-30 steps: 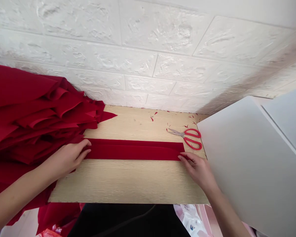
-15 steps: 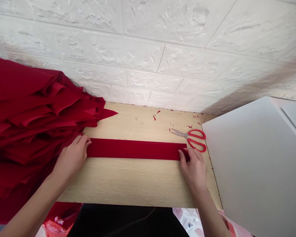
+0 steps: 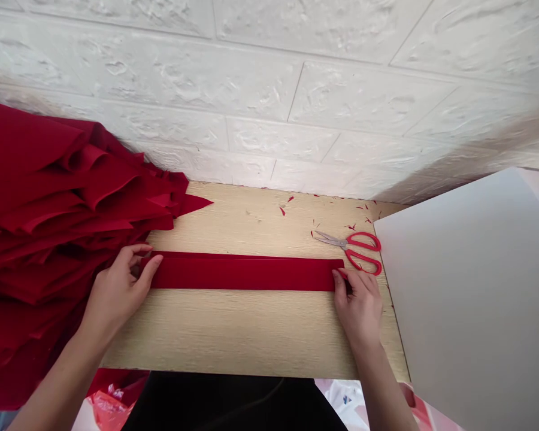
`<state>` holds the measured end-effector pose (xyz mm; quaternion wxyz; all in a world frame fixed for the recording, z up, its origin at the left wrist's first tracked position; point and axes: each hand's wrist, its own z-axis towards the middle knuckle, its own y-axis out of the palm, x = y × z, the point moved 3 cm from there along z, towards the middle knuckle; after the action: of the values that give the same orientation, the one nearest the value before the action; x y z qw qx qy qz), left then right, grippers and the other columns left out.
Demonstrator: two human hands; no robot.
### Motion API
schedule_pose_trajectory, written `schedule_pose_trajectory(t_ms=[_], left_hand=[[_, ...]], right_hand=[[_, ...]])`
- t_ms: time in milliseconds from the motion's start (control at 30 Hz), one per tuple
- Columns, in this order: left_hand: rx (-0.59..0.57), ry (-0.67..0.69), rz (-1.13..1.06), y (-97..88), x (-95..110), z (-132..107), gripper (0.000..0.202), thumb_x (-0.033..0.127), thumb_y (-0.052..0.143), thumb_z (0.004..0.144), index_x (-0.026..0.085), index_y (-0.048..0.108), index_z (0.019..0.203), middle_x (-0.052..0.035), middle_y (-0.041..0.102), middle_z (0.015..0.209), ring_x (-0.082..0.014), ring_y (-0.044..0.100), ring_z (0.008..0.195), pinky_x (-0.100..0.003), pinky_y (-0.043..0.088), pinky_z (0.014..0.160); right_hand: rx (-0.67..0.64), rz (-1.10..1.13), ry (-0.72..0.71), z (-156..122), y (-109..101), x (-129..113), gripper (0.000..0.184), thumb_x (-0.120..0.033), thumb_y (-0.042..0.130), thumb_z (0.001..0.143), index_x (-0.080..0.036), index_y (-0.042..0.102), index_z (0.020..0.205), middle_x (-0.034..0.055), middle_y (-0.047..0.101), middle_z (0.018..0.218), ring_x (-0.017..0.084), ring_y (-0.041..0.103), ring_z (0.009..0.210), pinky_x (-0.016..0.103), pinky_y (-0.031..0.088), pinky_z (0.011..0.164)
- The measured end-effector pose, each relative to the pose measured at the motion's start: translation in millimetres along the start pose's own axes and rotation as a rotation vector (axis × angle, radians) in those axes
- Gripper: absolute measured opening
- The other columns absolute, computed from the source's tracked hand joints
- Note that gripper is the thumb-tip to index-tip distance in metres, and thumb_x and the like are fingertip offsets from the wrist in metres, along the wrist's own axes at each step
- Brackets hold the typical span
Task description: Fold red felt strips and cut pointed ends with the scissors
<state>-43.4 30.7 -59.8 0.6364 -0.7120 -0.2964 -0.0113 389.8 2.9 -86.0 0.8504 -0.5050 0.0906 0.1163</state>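
A long folded strip of red fabric (image 3: 247, 274) lies flat across the tabletop, a second layer showing along its far edge. My left hand (image 3: 121, 284) is at its left end, thumb over the cloth and fingers curled at the far side, with a small gap between thumb and index fingertip. At the right end, my right hand (image 3: 360, 302) pinches the corner between thumb and fingers. Just beyond that hand lie scissors (image 3: 357, 248) with red handles, blades pointing left and slightly apart.
A big heap of red fabric (image 3: 63, 209) fills the left side, a pointed tip reaching onto the wooden table (image 3: 247, 335). Small red scraps (image 3: 282, 211) are scattered near the white brick-patterned wall (image 3: 251, 78). A white box-like panel (image 3: 467, 299) borders the right side.
My left hand has shifted slightly left and its thumb and index finger have spread apart. The strip's far layer shows more at the left end. My right hand keeps its pinch.
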Motion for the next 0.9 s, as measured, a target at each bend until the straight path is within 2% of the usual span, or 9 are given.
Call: schedule_pose_trajectory(t_ms=[67, 167, 333, 500, 667, 767, 900], left_hand=[[0.017, -0.028, -0.054, -0.5, -5, -6, 0.057, 0.064, 0.055, 0.075, 0.028, 0.055, 0.119, -0.0032, 0.072, 0.096, -0.0155, 0.06, 0.054, -0.027, 0.046, 0.065], [0.048, -0.024, -0.104, -1.3, -9, -11, 0.051, 0.06, 0.056, 0.076, 0.028, 0.056, 0.116, 0.0017, 0.071, 0.084, -0.0137, 0.056, 0.05, -0.026, 0.045, 0.062], [0.085, 0.009, -0.135, 3.5, -7, -6, 0.04, 0.053, 0.054, 0.081, 0.027, 0.058, 0.111, 0.0006, 0.072, 0.089, -0.0156, 0.066, 0.067, -0.024, 0.046, 0.066], [0.098, 0.073, 0.009, 5.1, 1, -2, 0.033, 0.047, 0.048, 0.09, 0.026, 0.059, 0.113, -0.0027, 0.073, 0.098, -0.0198, 0.069, 0.08, -0.027, 0.045, 0.069], [0.02, 0.142, 0.227, 8.5, 14, -4, 0.031, 0.037, 0.036, 0.101, 0.021, 0.058, 0.115, -0.0104, 0.071, 0.117, -0.0265, 0.069, 0.098, -0.032, 0.045, 0.073], [0.051, 0.149, 0.297, 13.5, 16, -7, 0.035, 0.035, 0.032, 0.102, 0.018, 0.057, 0.119, -0.0141, 0.068, 0.123, -0.0287, 0.068, 0.098, -0.035, 0.046, 0.07], [0.107, 0.174, 0.401, 18.1, 17, -10, 0.043, 0.036, 0.027, 0.103, 0.015, 0.058, 0.122, -0.0172, 0.064, 0.122, -0.0295, 0.068, 0.092, -0.036, 0.045, 0.066]], right_hand=[[0.005, -0.004, 0.0, -1, 0, -1, 0.018, -0.027, 0.057, 0.099, -0.017, 0.069, 0.09, 0.0075, 0.07, 0.082, 0.022, 0.058, 0.08, 0.032, 0.048, 0.073], [0.007, -0.005, 0.002, -1, 1, -1, 0.019, -0.028, 0.058, 0.099, -0.017, 0.069, 0.089, 0.0075, 0.07, 0.081, 0.022, 0.058, 0.079, 0.032, 0.049, 0.072], [0.024, -0.02, 0.047, -2, 1, 1, 0.023, -0.035, 0.057, 0.099, -0.017, 0.068, 0.09, 0.0075, 0.069, 0.079, 0.022, 0.06, 0.078, 0.032, 0.048, 0.072], [0.018, -0.102, 0.106, -3, 2, 2, 0.03, -0.04, 0.055, 0.099, -0.018, 0.064, 0.081, 0.0085, 0.067, 0.074, 0.024, 0.06, 0.078, 0.034, 0.046, 0.068], [-0.013, -0.125, 0.179, -2, 4, 0, 0.034, -0.045, 0.051, 0.098, -0.02, 0.062, 0.079, 0.0101, 0.066, 0.073, 0.028, 0.059, 0.081, 0.036, 0.045, 0.068], [-0.04, -0.09, 0.238, -2, 4, 2, 0.034, -0.047, 0.05, 0.097, -0.02, 0.063, 0.08, 0.0118, 0.068, 0.079, 0.028, 0.059, 0.084, 0.037, 0.045, 0.069], [-0.065, -0.087, 0.267, -2, 5, 4, 0.034, -0.046, 0.05, 0.097, -0.02, 0.064, 0.082, 0.0125, 0.07, 0.083, 0.028, 0.059, 0.086, 0.037, 0.045, 0.07]])
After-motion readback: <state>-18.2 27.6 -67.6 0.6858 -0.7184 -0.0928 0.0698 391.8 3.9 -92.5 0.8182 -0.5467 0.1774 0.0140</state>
